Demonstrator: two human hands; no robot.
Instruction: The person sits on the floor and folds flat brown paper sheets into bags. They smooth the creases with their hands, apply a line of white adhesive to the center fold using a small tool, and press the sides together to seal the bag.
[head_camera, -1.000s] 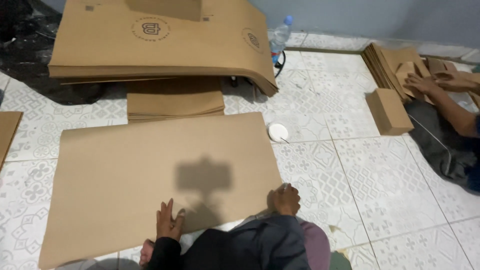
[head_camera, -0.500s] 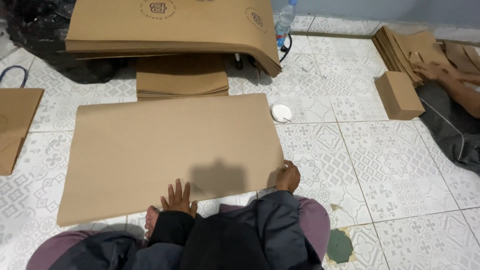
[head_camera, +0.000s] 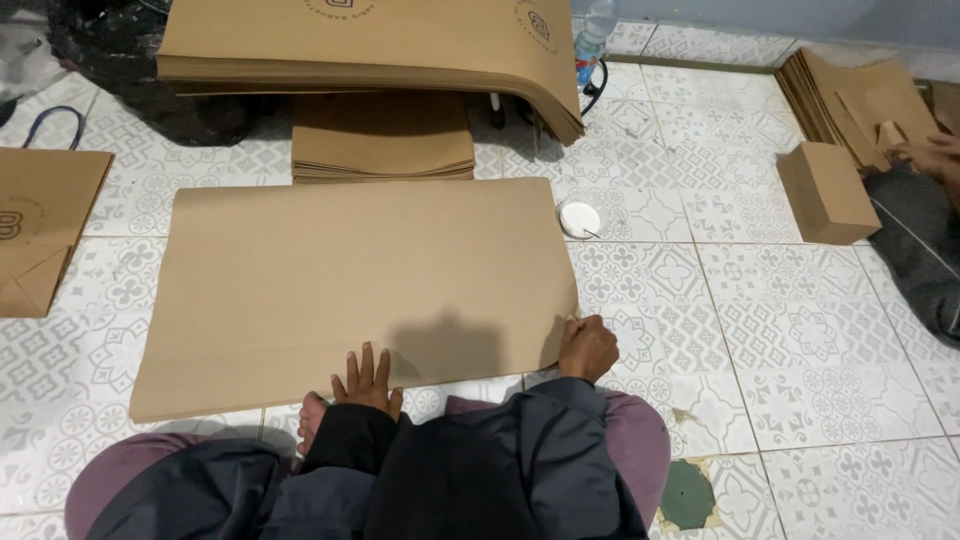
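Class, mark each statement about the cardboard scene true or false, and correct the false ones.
1. The left hand lies flat on the big sheet. True.
2. The right hand is at the sheet's near right corner. True.
3. The white lid sits on the sheet. False: it is on the floor beside the far right corner.
4. The small box is on the sheet's left. False: it stands to the right.
5. A paper bag lies at the left. True.
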